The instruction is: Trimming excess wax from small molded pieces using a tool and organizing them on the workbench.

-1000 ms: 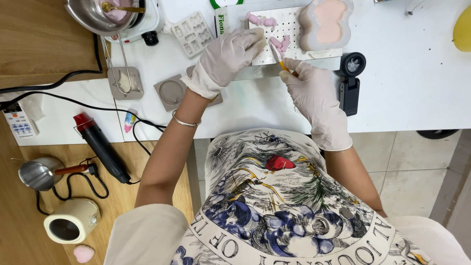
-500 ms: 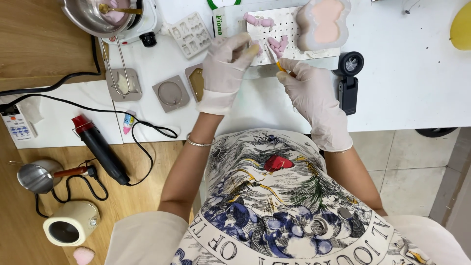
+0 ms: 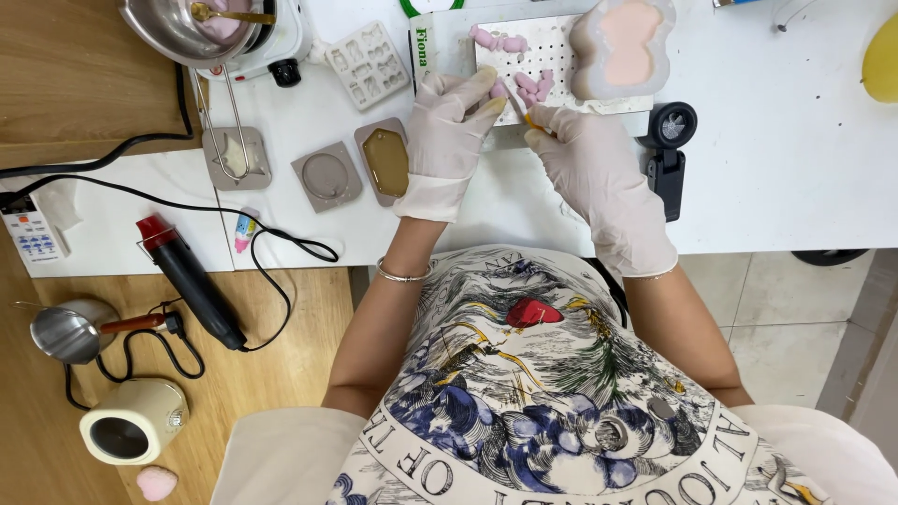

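Note:
Both my hands wear white gloves and meet over a white perforated board on the white table. My left hand pinches a small pink wax piece at the board's near edge. My right hand grips a thin yellow-handled tool, its tip touching that pink piece. More small pink pieces lie on the board, and another pink piece rests at its far left.
A pink-filled silicone mould sits right of the board, and a black clamp beside it. Left are several grey moulds, a metal bowl on a hotplate, a black heat gun, a small pot and a cream cup.
My left hand moved right, off the brown-filled mould and up to the board's edge beside my right hand. The right hand with the tool stayed almost in place.

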